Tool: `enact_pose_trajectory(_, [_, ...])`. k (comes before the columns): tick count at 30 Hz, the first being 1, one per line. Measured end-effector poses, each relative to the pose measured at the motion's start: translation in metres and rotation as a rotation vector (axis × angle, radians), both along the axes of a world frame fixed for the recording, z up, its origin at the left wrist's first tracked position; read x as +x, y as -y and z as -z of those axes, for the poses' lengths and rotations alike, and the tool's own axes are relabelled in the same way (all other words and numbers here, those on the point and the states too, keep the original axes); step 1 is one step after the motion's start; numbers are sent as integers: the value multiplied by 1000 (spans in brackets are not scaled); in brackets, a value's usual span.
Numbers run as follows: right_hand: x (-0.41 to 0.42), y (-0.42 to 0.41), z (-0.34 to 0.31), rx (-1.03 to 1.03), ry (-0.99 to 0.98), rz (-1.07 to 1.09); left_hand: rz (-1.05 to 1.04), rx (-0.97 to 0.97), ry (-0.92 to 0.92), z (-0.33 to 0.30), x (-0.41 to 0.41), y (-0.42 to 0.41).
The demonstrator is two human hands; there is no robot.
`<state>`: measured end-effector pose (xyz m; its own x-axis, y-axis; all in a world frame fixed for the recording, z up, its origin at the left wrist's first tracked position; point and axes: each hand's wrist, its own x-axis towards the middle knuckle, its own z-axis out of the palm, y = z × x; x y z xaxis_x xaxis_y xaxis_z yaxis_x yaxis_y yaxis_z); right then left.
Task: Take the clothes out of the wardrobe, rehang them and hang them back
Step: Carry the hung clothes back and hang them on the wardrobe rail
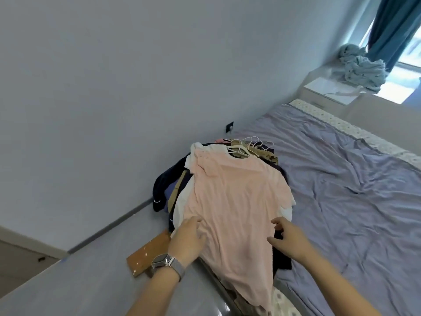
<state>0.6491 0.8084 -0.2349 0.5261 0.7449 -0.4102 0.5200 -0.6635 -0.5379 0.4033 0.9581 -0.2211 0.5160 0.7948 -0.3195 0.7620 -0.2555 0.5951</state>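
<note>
Item: pink T-shirt (237,201), topmost on our clothes pile (173,190) at the bed (341,190) edge, hangers (248,144) tangled beyond. Left hand (186,240) and right hand (287,238): fingers loosely spread, touching its sides, gripping nothing. Risk: lifting may snag hangers and drag the pile floorward

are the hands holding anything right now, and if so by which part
Nothing is clearly held. The left hand rests on the left edge of the pink t-shirt on top of the pile; the right hand hovers at its right edge, fingers loosely spread, no grip.
</note>
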Motion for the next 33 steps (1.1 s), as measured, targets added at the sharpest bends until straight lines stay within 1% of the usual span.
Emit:
enact_pose_trajectory(4, [27, -32, 16, -34, -40, 71, 96, -25, -28, 16, 47, -44])
enact_pose_trajectory(9, [65, -92, 27, 16, -60, 101, 96, 36, -32, 21, 89, -109])
enact_pose_trajectory(13, [77, -128, 31, 1, -90, 112, 123, 71, -38, 31, 108, -143])
enact_pose_trajectory(16, [84, -152, 38, -31, -107, 120, 146, 47, -50, 45, 123, -163])
enact_pose_trajectory(20, [94, -193, 48, -45, -124, 160, 161, 3, -88, 66, 149, -210])
enact_pose_trajectory(23, [98, -229, 48, -37, -131, 268, 227, -83, -106, 78, 187, -260])
enact_pose_trajectory(28, [110, -281, 56, -60, -182, 390, 368, -123, -142, 105, 267, -338])
enact_pose_trajectory(30, [117, -289, 62, -60, -204, 461, 420, -107, -187, 126, 287, -358])
enact_pose_trajectory(33, [124, -284, 69, -84, -214, 552, 500, -34, -224, 161, 301, -378])
